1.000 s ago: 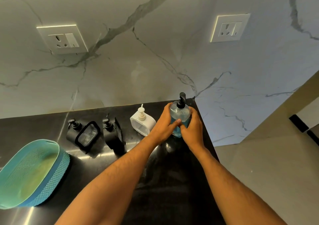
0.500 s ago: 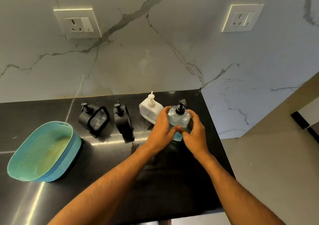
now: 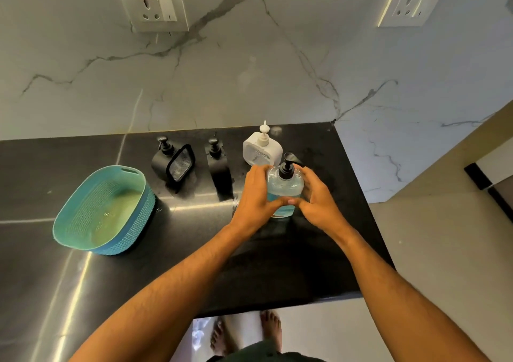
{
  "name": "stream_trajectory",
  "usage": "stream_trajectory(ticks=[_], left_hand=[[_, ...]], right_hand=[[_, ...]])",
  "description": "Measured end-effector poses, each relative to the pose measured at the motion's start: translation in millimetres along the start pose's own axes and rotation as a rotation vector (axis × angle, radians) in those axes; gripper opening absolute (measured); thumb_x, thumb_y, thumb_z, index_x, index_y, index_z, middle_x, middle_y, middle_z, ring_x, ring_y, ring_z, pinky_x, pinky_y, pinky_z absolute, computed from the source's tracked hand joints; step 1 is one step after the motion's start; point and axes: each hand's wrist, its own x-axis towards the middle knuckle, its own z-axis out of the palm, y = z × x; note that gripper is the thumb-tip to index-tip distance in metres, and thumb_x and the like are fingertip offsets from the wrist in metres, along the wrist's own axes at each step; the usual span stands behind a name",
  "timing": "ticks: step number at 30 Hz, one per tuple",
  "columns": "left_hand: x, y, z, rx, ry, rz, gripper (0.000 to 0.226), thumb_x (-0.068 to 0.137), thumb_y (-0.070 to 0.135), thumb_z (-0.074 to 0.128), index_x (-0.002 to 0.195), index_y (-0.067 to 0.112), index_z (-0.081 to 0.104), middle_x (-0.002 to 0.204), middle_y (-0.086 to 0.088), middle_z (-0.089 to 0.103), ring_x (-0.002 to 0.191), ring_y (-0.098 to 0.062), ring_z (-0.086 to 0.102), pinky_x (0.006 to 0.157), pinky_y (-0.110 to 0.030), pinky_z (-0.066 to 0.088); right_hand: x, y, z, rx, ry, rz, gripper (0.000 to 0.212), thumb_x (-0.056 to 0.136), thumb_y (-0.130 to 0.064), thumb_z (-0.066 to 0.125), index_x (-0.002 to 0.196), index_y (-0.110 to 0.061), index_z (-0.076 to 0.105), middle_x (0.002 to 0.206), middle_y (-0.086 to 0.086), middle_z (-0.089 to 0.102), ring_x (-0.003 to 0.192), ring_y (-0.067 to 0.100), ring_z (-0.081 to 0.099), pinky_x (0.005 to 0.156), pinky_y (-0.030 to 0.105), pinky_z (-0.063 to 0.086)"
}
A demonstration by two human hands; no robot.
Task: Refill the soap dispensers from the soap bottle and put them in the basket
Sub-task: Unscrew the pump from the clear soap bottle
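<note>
Soap bottle [image 3: 283, 188] stands upright, my left hand [image 3: 256, 195] and right hand [image 3: 319, 199] curled around its sides. I'd steady the body with one and unscrew the pump [image 3: 286, 166] with the other, keeping it level.

**Soap bottle, three dispensers and a basket**

The clear soap bottle [image 3: 283, 188], part full of blue liquid with its black pump on, stands upright. Just behind it stands the white dispenser [image 3: 261, 149]. Left of the bottle stand two black dispensers [image 3: 173, 161] [image 3: 219, 164], pumps on. Farther left sits the teal basket [image 3: 138, 192], holding nothing.
</note>
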Motion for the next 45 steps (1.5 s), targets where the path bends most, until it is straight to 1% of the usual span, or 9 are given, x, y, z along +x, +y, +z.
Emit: stream_trajectory(ticks=[5,10,14,19,21,25,30,37,45], left_hand=[[2,5,-2,-0.049,-0.008,-0.033,0.081,0.069,0.059,0.085,0.128,0.022,0.044,0.120,0.007,0.046,0.114,-0.012,0.051,0.096,-0.028,0.050],[12,15,-4,-0.076,-0.091,-0.023,0.085,0.076,0.050,0.084,0.143,0.022,0.040,0.139,0.006,0.049,0.126,-0.003,0.048,0.104,-0.011,0.039],[15,13,-8,-0.110,-0.111,-0.021,0.075,0.077,0.049,0.084,0.139,0.029,0.047,0.135,0.012,0.059,0.125,-0.003,0.055,0.106,-0.027,0.048],[13,13,-8,-0.155,-0.081,-0.044,0.070,0.077,0.039,0.086,0.136,0.026,0.051,0.129,0.012,0.062,0.120,-0.004,0.059,0.100,-0.026,0.052],[12,14,-7,-0.156,-0.063,-0.028,0.066,0.079,0.029,0.086,0.136,0.023,0.052,0.129,0.012,0.063,0.121,-0.005,0.060,0.101,-0.028,0.053],[11,14,-6,-0.167,-0.053,-0.008,0.063,0.079,0.023,0.084,0.135,0.021,0.054,0.128,0.010,0.064,0.121,-0.006,0.061,0.101,-0.032,0.054],[13,14,-7,-0.171,-0.077,-0.042,0.066,0.080,0.030,0.084,0.137,0.024,0.051,0.132,0.011,0.062,0.123,-0.003,0.059,0.101,-0.023,0.051],[13,15,-7,-0.182,-0.084,-0.062,0.068,0.078,0.039,0.084,0.135,0.029,0.050,0.130,0.011,0.062,0.119,-0.005,0.061,0.099,-0.028,0.055],[13,14,-5,-0.181,-0.084,-0.071,0.073,0.077,0.040,0.087,0.138,0.027,0.049,0.131,0.012,0.061,0.120,-0.004,0.060,0.099,-0.026,0.053]], right_hand=[[3,-5,-4,-0.024,-0.006,0.023,0.076,0.083,-0.007,0.081,0.147,-0.027,0.046,0.141,-0.010,0.058,0.132,0.010,0.055,0.107,0.042,0.050],[2,-5,-10,-0.040,0.005,0.006,0.075,0.084,-0.002,0.079,0.148,-0.022,0.046,0.140,-0.010,0.059,0.130,0.006,0.056,0.105,0.037,0.051],[5,-12,-10,-0.063,0.135,-0.095,0.079,0.078,0.006,0.075,0.148,-0.018,0.047,0.141,-0.003,0.057,0.133,0.014,0.055,0.103,0.042,0.054],[8,-39,3,-0.250,0.402,-0.249,0.047,0.077,-0.032,0.083,0.117,-0.019,0.064,0.112,-0.006,0.062,0.106,0.015,0.062,0.084,0.030,0.059],[12,-46,10,-0.379,0.413,-0.219,0.050,0.071,-0.049,0.088,0.104,-0.021,0.063,0.099,-0.008,0.061,0.093,0.012,0.062,0.077,0.025,0.056],[18,-49,18,-0.455,0.452,-0.162,0.045,0.070,-0.044,0.090,0.096,-0.017,0.065,0.091,-0.005,0.066,0.083,0.008,0.063,0.077,0.027,0.058],[20,-52,12,-0.400,0.401,-0.128,0.039,0.070,-0.034,0.092,0.096,-0.016,0.069,0.092,-0.006,0.069,0.081,0.006,0.065,0.072,0.012,0.052],[26,-57,4,-0.361,0.299,-0.128,0.032,0.073,-0.024,0.091,0.093,-0.018,0.066,0.089,-0.008,0.066,0.084,0.006,0.065,0.072,0.015,0.053],[28,-64,-14,-0.419,0.145,-0.105,0.054,0.070,-0.034,0.092,0.116,-0.017,0.068,0.105,-0.006,0.068,0.094,0.010,0.067,0.081,0.014,0.053]])
